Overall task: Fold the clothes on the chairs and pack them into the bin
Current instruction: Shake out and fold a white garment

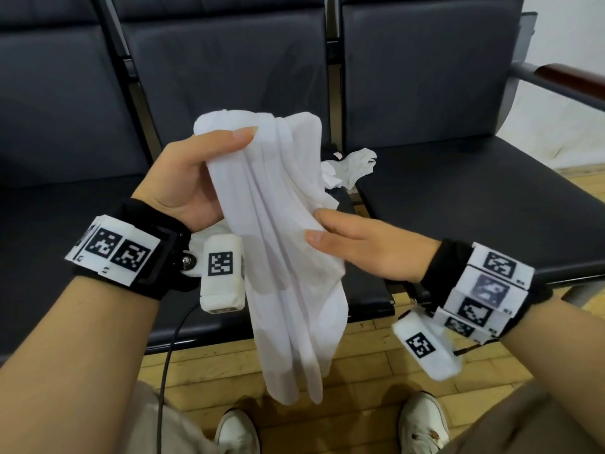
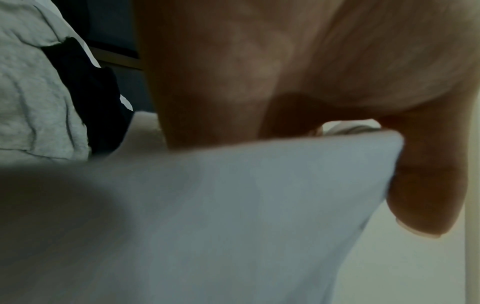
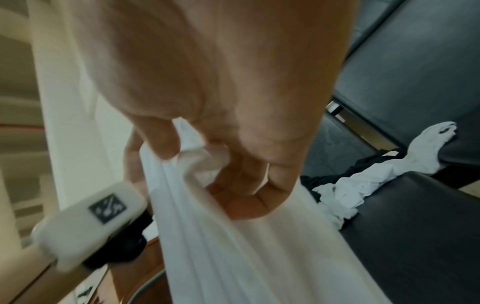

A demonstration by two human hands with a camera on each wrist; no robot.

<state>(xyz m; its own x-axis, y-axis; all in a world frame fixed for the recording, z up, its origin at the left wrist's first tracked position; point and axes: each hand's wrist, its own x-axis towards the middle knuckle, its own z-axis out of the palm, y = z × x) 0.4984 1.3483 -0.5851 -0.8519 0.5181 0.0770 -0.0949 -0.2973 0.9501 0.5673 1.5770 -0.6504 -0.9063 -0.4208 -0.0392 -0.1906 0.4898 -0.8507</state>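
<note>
The left hand (image 1: 193, 178) has its thumb laid across the front of a white garment (image 1: 281, 244) near its top, the other fingers hidden behind the cloth, so it pinches the upper end; the left wrist view shows a thumb tip pressed against a fold's edge. The right hand (image 1: 366, 247) pinches the garment's right edge lower down, thumb in front and fingers curled behind, as the right wrist view confirms. The garment hangs in the air between the hands, in front of the seats, gathered into long vertical pleats with its lower end dangling free above the floor. It looks thin, light and limp, likely a little slippery, so it will sag wherever unsupported; taking hold at corners or along a hem and laying it flat should serve better than folding in mid-air. Behind it, more clothes (image 1: 347, 168), white and black, lie crumpled where two dark padded chairs (image 1: 458, 198) meet. The chairs form a row with a wooden-topped armrest (image 1: 569, 77) at right. Below are a wood-plank floor (image 1: 370, 381) and white shoes (image 1: 422, 417). No bin is in view.
</note>
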